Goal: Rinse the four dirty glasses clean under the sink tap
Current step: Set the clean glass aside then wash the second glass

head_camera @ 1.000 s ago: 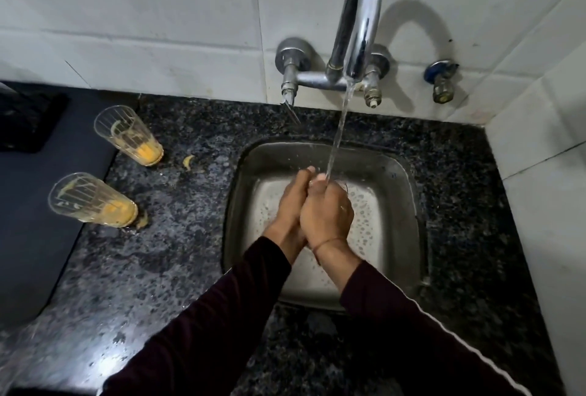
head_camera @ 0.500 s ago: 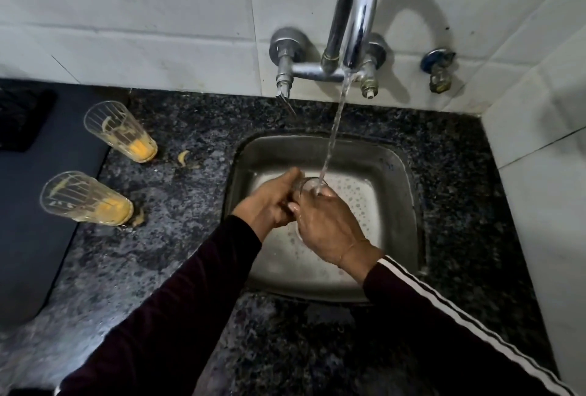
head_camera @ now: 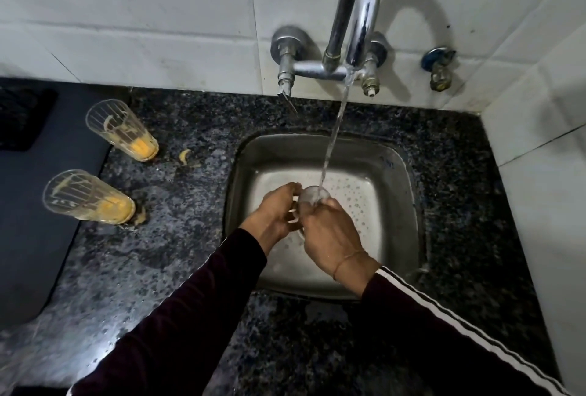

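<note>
Over the sink [head_camera: 399,173], the left hand [head_camera: 274,213] and right hand [head_camera: 329,234] both curl around a clear glass [head_camera: 312,197] held mouth-up under the tap [head_camera: 358,15], seemingly catching the stream, while two dirty glasses [head_camera: 122,130] [head_camera: 85,197] stand on the dark surface [head_camera: 177,237] to the left.

Head view, down over sink [head_camera: 409,173]

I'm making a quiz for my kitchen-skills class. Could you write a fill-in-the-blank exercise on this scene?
1. Both hands hold one glass over the ____.
2. The tap is ____.
3. ____ dirty glasses stand on the counter.
4. Their residue is ____ in colour.

Missing words: sink; running; two; yellow
</note>
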